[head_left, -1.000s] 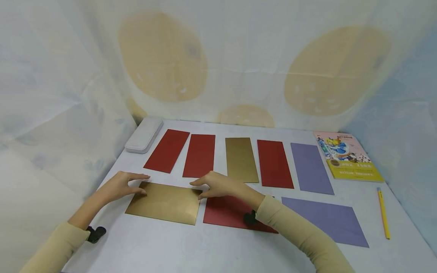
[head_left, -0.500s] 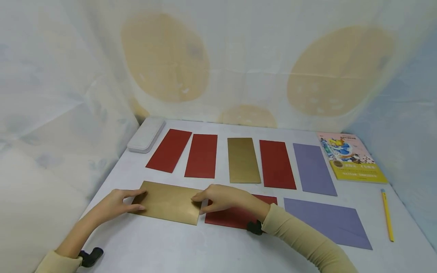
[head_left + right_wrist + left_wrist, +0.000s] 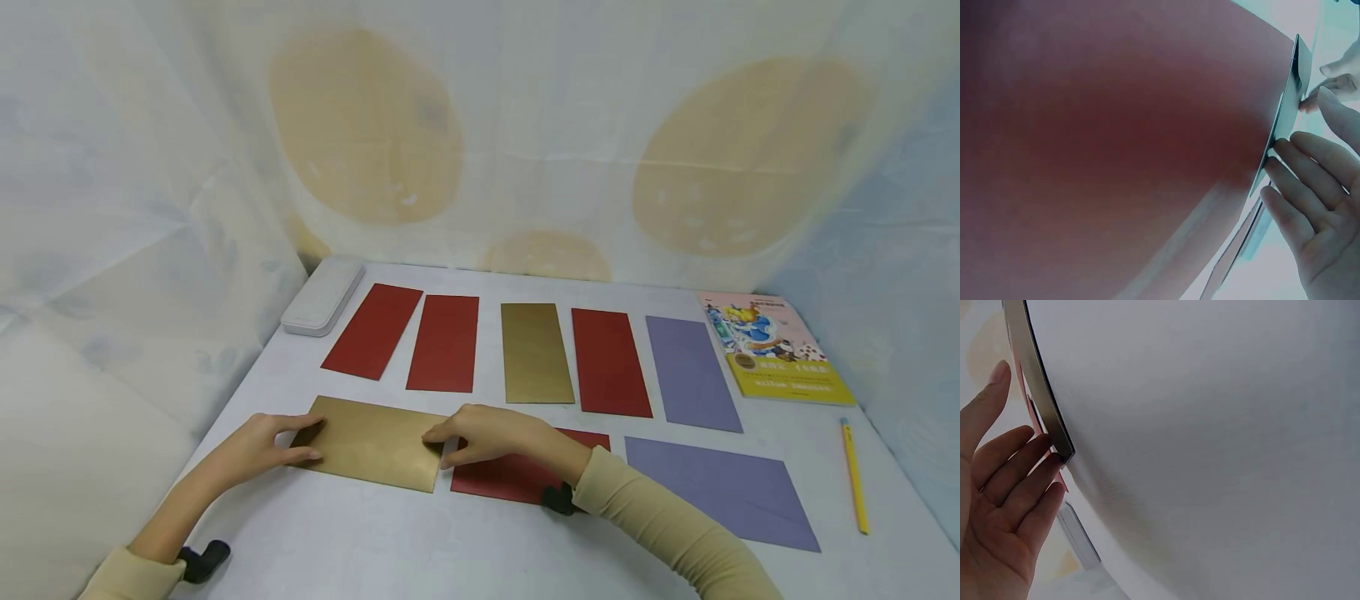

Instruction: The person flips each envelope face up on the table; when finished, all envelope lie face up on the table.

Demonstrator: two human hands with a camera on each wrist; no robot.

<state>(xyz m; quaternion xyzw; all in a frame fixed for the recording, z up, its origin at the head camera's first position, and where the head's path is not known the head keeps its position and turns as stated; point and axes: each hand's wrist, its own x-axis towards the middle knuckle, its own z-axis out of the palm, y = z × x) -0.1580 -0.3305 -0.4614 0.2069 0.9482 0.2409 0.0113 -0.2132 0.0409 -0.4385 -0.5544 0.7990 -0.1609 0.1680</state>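
Note:
A flat gold paper rectangle [image 3: 371, 446] lies crosswise at the front left of the table. My left hand [image 3: 258, 452] is at its left short side, fingertips at the edge and thumb apart. Opposite, my right hand [image 3: 498, 437] touches the right short side. The right wrist view shows that hand's fingers [image 3: 1300, 181] nearly straight along the gold edge, with the thumb raised. In the left wrist view the fingers [image 3: 1029, 481] reach the gold corner, lightly bent. A red rectangle [image 3: 495, 482] lies partly hidden beneath my right forearm.
Behind stand out a row of flat rectangles: red [image 3: 375, 332], red [image 3: 444, 343], gold [image 3: 536, 354], red [image 3: 612, 362] and purple [image 3: 693, 373]. Another purple rectangle [image 3: 723, 490] lies front right. A white case [image 3: 324, 296], an illustrated book [image 3: 776, 346] and a yellow pencil [image 3: 855, 479] lie around them.
Both hands have come down from above the gold rectangle's far corners to its short sides. The left hand moved nearer the body. The rectangle has barely shifted.

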